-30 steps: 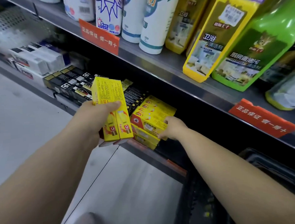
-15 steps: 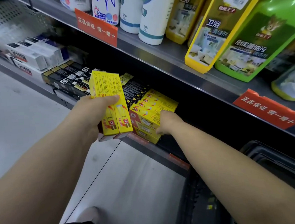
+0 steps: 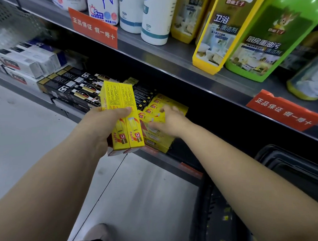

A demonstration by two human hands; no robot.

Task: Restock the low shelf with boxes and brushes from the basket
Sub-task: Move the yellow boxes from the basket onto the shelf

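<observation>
My left hand [image 3: 102, 124] grips a bundle of long yellow boxes [image 3: 122, 118], held upright in front of the low shelf [image 3: 167, 162]. A stack of the same yellow boxes [image 3: 159, 138] lies on that shelf. My right hand [image 3: 165, 120] rests on top of this stack with its fingers spread and blurred; it holds nothing that I can see. The black basket [image 3: 291, 171] stands at the lower right, its inside mostly dark, with small yellow bits showing.
Black boxes [image 3: 74, 87] and white boxes [image 3: 30, 60] fill the low shelf to the left. The upper shelf [image 3: 170, 54] carries cleaner bottles [image 3: 271, 33] and red price tags [image 3: 94, 28]. Grey floor tiles [image 3: 136, 199] lie below, with a shoe [image 3: 97, 232] at the bottom.
My right hand has slid from the stack's right end up onto its top, fingers spreading. My left hand keeps the yellow boxes almost still.
</observation>
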